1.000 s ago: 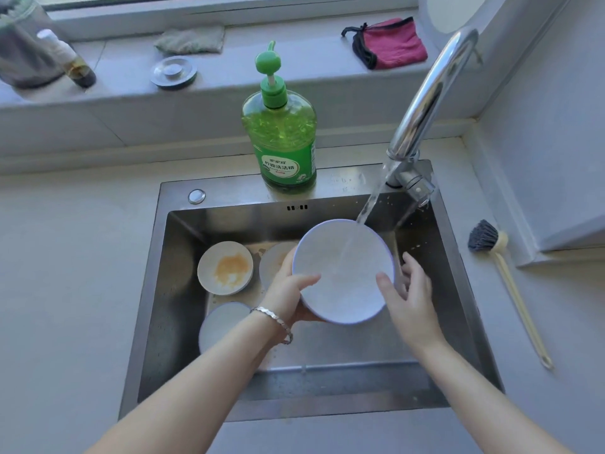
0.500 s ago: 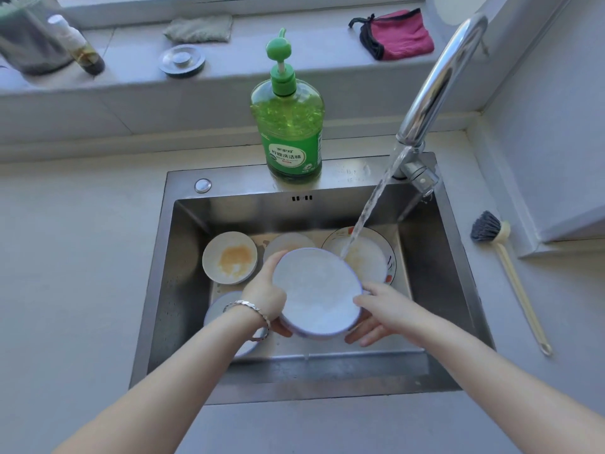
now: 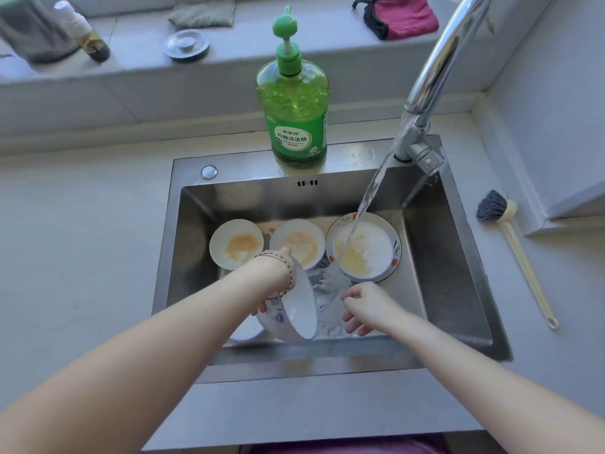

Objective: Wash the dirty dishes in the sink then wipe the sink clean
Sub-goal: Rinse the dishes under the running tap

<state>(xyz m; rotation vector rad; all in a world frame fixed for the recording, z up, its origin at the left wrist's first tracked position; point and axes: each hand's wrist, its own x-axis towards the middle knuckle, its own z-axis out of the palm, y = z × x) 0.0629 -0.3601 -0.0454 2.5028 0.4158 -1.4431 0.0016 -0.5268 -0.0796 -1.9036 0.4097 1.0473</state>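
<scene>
In the sink (image 3: 183, 165), left hand (image 3: 273, 290) fingers (image 3: 258, 310) grip the bowl (image 3: 301, 309), now tipped sideways; right hand (image 3: 366, 306) fingers (image 3: 353, 326) released, loosely curled.

Dirty dishes (image 3: 296, 242) crowd the back of the sink (image 3: 458, 290); faucet (image 3: 448, 50) overhangs right.

Bright cool daylight, soft shadows, glare on faucet (image 3: 448, 50), wide-angle bending, slight edge blur.

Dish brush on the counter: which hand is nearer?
Right. The right hand is in the sink, left of the dish brush; the left hand grips the bowl farther left.
</scene>
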